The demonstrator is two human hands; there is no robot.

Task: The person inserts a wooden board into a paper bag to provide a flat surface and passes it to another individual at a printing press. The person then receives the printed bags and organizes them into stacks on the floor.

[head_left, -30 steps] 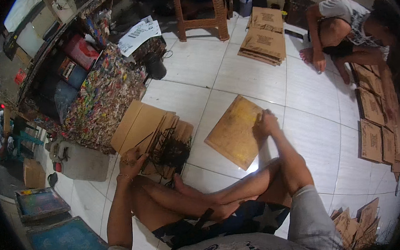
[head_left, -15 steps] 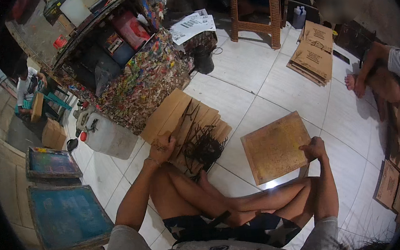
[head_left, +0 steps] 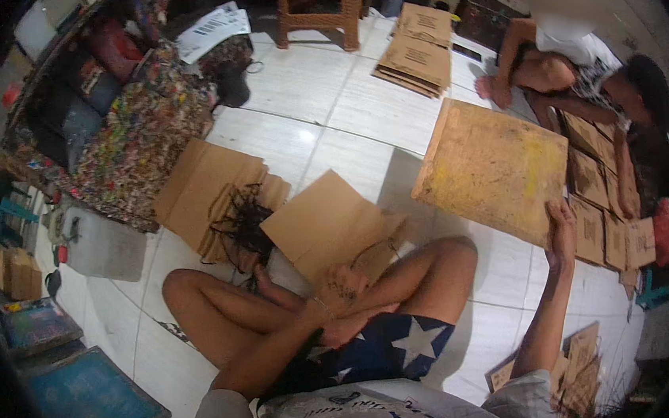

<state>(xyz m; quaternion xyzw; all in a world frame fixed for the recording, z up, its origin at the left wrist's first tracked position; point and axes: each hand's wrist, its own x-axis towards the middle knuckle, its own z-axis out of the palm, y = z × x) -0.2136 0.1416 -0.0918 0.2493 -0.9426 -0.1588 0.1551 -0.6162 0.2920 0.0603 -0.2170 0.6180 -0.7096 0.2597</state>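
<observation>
My left hand (head_left: 343, 285) grips the near edge of a flat brown paper bag (head_left: 326, 224) above my crossed legs. A thin dark strand, perhaps its cord handle, shows beside my fingers. Out to the right, my right hand (head_left: 561, 230) holds a stained wooden board (head_left: 498, 169) by its near right corner, raised and tilted over the floor. Left of the held bag lies a stack of flat brown paper bags (head_left: 200, 177), with a tangle of black cord handles (head_left: 242, 223) at its near end.
Printed bags (head_left: 414, 52) are piled ahead, near a brown woven stool (head_left: 317, 11). Another person (head_left: 567, 53) sits at the right beside rows of printed bags (head_left: 590, 222). Framed blue screens (head_left: 89, 406) and a whitish jerrycan (head_left: 103, 241) stand left, below a paint-crusted bench (head_left: 133, 135).
My left hand has moved right from the stack, bringing one bag over my lap. My right hand has lifted the board up and rightward. The view has turned to the right.
</observation>
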